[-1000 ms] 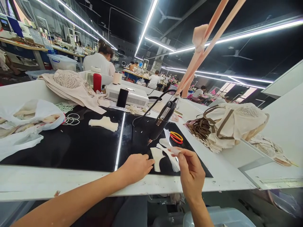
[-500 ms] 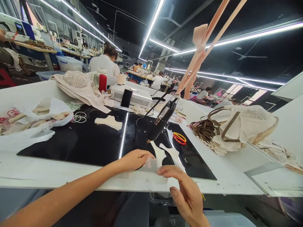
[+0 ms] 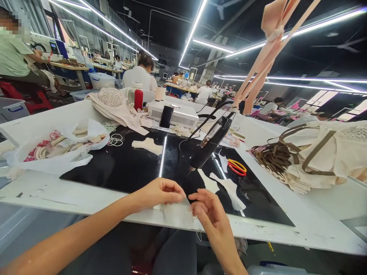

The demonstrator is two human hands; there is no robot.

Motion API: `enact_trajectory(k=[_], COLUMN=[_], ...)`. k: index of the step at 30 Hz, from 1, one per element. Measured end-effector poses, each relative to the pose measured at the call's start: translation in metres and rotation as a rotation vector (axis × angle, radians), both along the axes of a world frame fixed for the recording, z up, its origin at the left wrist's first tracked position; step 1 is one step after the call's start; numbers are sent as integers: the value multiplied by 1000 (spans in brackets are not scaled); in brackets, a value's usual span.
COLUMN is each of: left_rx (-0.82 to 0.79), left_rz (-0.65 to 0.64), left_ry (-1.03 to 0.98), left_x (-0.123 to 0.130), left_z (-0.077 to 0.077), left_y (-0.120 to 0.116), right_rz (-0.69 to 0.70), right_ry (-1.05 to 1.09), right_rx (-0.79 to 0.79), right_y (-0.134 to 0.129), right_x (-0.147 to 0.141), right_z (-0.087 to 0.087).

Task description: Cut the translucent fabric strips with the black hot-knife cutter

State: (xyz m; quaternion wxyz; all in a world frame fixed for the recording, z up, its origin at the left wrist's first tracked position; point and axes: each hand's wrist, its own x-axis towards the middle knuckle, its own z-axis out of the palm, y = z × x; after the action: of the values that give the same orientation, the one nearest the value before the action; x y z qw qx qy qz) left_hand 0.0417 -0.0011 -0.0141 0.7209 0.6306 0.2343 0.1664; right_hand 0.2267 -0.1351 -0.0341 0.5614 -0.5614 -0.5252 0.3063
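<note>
My left hand [image 3: 164, 193] is closed in a pinch over the front edge of the black work mat [image 3: 120, 172]; what its fingertips hold is too blurred to name. Facing it, my right hand [image 3: 212, 214] curls its fingers and thumb together near a pale translucent piece [image 3: 178, 214], blurred at the table's front edge. Its grip is partly hidden. Just beyond the hands, a black pen-shaped tool [image 3: 210, 143] hangs tip down from pink fabric strips [image 3: 258, 72]. Beside its tip lie two cream fabric cutouts, a nearer one [image 3: 208, 181] and a longer one [image 3: 231, 191].
Scissors with yellow and red handles [image 3: 237, 167] lie right. Another cutout [image 3: 147, 145] is at mid-mat. A plastic bag of scraps [image 3: 69, 147] sits left; cream garments [image 3: 323, 156] are piled right. Behind stand a phone [image 3: 166, 116] and a white vented box [image 3: 174, 114]. Co-workers sit beyond.
The view has swung left, so things on the table sit further right. My hands have drawn closer together, and my right fingers have curled in. The pale piece between them has shifted.
</note>
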Motion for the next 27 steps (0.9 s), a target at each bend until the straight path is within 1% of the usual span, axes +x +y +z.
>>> enact_trajectory(k=[2,6,10,13,19,22,27], left_rx=[11,47,54,54,88,100,131], left_rz=[24,74,113,140,205,244,280], left_ry=[31,112,136,130,168,203,248], left_x=[-8,-25,-38,-44,-54,-58,-61], left_z=[2,3,5,9,15,16,16], left_y=[2,5,6,6,11,15,21], right_rz=[11,62,49,53,72,94,48], right_ry=[77,79,52,36,65,25,-104], right_rx=[-113,-293,-360,-400,-344,-297,-147], right_y=[3,6,9,14,28,33,39], right_x=[-2,-5,-11,-17,-29,-34,-42], right_z=[-3,-7,-7,-5,-8,-8,-7])
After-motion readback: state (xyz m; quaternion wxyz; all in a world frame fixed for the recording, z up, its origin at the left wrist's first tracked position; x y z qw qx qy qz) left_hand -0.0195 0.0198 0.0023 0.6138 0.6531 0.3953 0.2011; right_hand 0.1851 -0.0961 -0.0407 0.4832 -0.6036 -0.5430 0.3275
